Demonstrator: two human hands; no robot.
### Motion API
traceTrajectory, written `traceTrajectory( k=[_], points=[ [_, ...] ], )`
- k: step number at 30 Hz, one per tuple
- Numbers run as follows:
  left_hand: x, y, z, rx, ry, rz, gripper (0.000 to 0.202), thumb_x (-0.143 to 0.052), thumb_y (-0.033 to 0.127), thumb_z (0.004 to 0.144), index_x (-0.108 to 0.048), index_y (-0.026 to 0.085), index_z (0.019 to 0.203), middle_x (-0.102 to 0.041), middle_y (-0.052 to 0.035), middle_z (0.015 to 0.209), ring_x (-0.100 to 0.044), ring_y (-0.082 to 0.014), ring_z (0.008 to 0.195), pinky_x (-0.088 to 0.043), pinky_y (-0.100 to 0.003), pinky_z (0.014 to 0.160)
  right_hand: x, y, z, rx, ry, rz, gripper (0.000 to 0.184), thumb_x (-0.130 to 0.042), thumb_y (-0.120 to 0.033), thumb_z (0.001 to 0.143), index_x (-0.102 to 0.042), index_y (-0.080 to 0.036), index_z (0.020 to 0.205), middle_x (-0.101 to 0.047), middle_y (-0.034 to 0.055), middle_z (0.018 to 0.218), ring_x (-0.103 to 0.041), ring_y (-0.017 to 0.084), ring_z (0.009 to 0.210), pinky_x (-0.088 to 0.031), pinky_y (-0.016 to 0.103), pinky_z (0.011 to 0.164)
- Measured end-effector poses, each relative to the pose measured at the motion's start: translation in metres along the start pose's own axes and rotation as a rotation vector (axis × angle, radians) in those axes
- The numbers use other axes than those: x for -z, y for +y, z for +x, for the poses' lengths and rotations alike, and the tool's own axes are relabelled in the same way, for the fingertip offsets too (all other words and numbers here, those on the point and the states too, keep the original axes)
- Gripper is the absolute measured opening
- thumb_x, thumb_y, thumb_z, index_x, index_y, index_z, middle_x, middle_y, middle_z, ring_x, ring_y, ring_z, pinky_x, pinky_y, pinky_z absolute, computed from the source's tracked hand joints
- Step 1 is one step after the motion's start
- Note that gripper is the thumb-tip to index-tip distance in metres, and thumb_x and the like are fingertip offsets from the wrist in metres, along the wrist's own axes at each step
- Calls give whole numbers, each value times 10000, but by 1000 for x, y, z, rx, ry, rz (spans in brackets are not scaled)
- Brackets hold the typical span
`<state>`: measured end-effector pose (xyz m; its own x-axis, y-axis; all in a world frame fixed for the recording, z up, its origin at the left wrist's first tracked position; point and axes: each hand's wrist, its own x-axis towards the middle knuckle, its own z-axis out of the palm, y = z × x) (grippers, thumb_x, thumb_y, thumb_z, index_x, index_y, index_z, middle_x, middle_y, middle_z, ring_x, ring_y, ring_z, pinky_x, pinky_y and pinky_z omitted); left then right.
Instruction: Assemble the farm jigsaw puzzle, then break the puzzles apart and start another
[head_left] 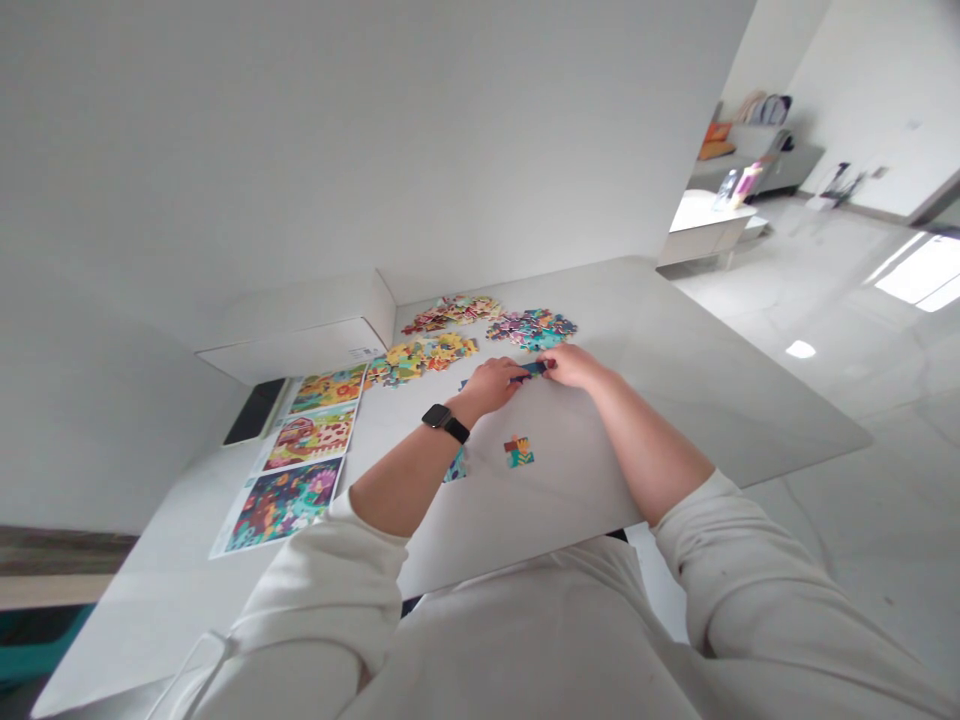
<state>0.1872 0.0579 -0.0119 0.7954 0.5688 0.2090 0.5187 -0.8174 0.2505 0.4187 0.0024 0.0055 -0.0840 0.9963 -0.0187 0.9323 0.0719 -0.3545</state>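
Observation:
A narrow dark-blue strip of joined jigsaw puzzle pieces (pixel 534 369) lies on the white table between my hands. My left hand (pixel 495 382) reaches over the strip, its fingers curled down and closed on it. At the strip's right end, the fingers of my right hand (pixel 568 364) pinch a puzzle piece that they mostly hide. Nearer my body sits a small joined cluster of orange, brown and teal pieces (pixel 519 451). Some light-blue pieces (pixel 456 466) show partly from behind my left wrist, which wears a black watch (pixel 444 420).
Beyond my hands are a purple-and-teal pile (pixel 534 328), a yellow pile (pixel 424 357) and a red-and-cream pile (pixel 454 312) of pieces. Picture sheets (pixel 289 503) and a dark-screened phone (pixel 255 411) lie at left, near a white box (pixel 300 345). A wall borders the table (pixel 697 390).

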Motion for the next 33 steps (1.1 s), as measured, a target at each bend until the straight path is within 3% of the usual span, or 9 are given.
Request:
traceTrajectory(
  k=[5,9,15,19,22,26,29,33],
  points=[
    [-1,3,-3,56,12,28,599,-635,267,966,-579,223,1560,-715,-155,1407,-673,-358,1282,-530,-497,1115,-1,2,1,19,2,5,301,-758,-206,921,-833,-260,1208,-812,83,1065,-723,256,982,-499,307,840],
    [-1,3,-5,35,4,49,602,-605,281,983,-545,243,1582,-701,-149,1412,-670,-339,1270,-526,-488,1106,0,2,0,29,-5,-13,301,-748,-207,926,-832,-260,1209,-804,87,1089,-717,252,994,-500,302,851],
    [-5,4,-7,17,-34,34,398,-547,293,1025,-722,349,1378,-687,-95,1393,-642,-316,1304,-502,-489,1136,1,0,0,42,-17,-5,298,-729,-187,933,-838,-266,1199,-806,74,1064,-708,239,978,-495,290,853],
    [4,5,-13,50,-86,80,535,-515,317,1048,-538,275,1581,-605,-142,1538,-580,-338,1400,-452,-527,1194,2,1,0,65,-22,-47,293,-725,-198,935,-833,-260,1200,-798,73,1067,-708,235,981,-492,292,845],
    [21,-7,-23,86,-59,99,615,-504,342,1052,-418,217,1648,-545,-160,1613,-517,-329,1478,-398,-518,1254,2,3,-1,76,14,-84,320,-728,-215,948,-817,-258,1252,-776,86,1132,-703,236,1009,-497,297,866],
    [39,-37,-47,187,17,70,618,-531,362,1031,-451,187,1618,-548,-165,1619,-481,-332,1526,-374,-518,1288,-1,4,-1,135,74,-57,347,-735,-178,948,-825,-274,1269,-743,99,1221,-703,238,1073,-518,309,929],
    [40,-54,-71,202,63,31,608,-561,379,1011,-488,195,1586,-565,-157,1609,-501,-334,1514,-392,-533,1281,-5,5,0,212,72,-10,338,-759,-137,920,-857,-296,1201,-743,90,1244,-702,241,1128,-524,324,998],
    [31,-63,-100,251,93,-40,613,-616,356,962,-532,188,1546,-618,-157,1545,-564,-336,1454,-429,-533,1263,-9,8,2,244,62,11,354,-771,-104,887,-871,-309,1158,-767,78,1211,-708,243,1110,-535,347,1013]
  ],
)
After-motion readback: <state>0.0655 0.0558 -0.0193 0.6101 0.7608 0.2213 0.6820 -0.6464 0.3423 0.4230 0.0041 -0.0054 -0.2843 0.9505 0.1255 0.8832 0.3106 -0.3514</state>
